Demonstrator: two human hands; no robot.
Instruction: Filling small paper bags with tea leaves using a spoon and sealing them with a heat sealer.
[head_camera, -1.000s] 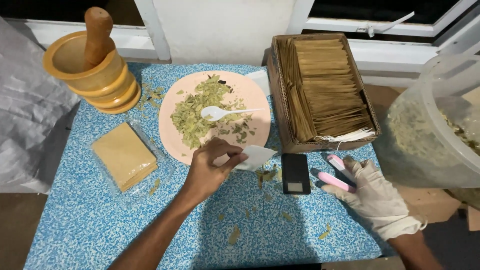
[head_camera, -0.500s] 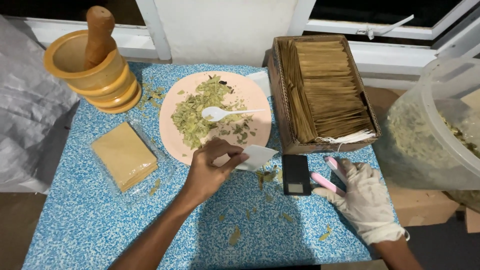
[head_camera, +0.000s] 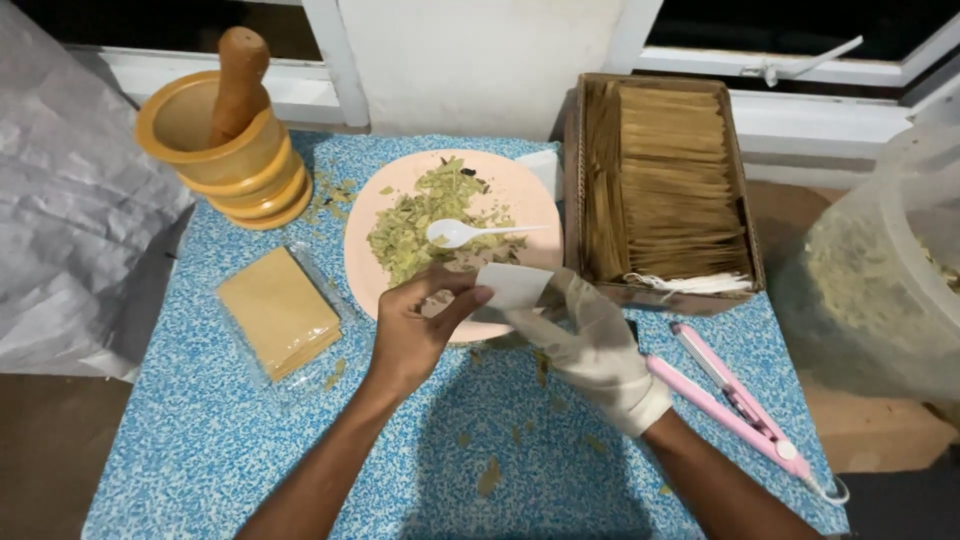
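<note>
White paper sachet (head_camera: 512, 285) — pinched between fingers of left hand (head_camera: 415, 335) and gloved right hand (head_camera: 590, 345).

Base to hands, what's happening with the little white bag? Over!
Left hand and gloved right hand both pinching small white paper sachet. Sachet held over near rim of pink plate of dried leaves. White plastic spoon resting in leaves. Nothing blocking.

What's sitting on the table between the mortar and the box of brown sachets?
In the head view, the pink plate of dried leaves, with a white plastic spoon resting on it.
</note>
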